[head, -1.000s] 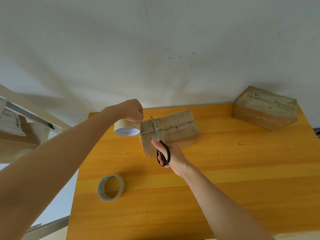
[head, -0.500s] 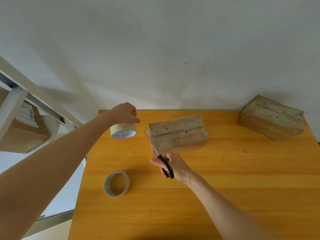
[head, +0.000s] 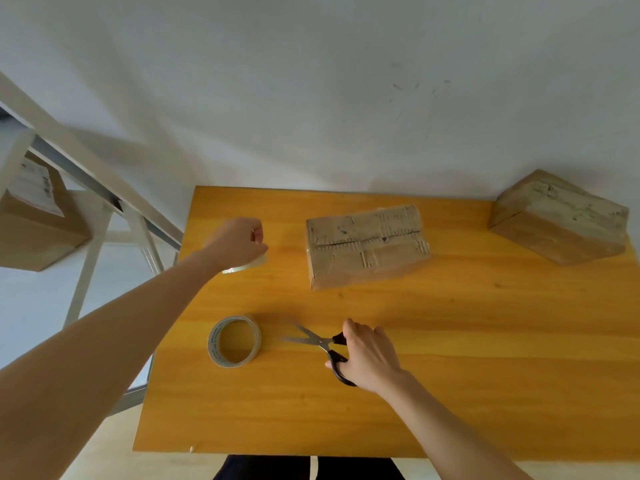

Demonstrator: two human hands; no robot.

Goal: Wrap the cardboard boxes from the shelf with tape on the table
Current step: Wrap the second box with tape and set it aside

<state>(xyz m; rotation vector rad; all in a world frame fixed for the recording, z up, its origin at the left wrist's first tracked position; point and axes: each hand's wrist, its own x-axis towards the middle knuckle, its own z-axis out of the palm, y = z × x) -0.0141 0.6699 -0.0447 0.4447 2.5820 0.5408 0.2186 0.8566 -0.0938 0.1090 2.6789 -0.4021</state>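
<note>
L hand [head: 239, 242] is gripping a tape roll [head: 247, 266], prob. mostly hidden under fingers; R hand [head: 369, 356] is holding scissors [head: 317, 341], blades spread beyond fingertips.

Plain white wall [head: 311, 81] fills the upper half, matte, with a few faint grey scuff marks [head: 415, 95] at upper right. Orange-yellow wood-grain counter [head: 467, 375] is pushed against the wall, its far edge touching it. White metal shelf frame [head: 86, 168] stands at left, beside the counter, with slanted bars and thin legs. Pale floor [head: 34, 306] shows under the shelf; a light beige strip of floor [head: 110, 452] runs along the counter's near edge. Soft, even light, with diffuse shadows on the wall behind the shelf.
</note>
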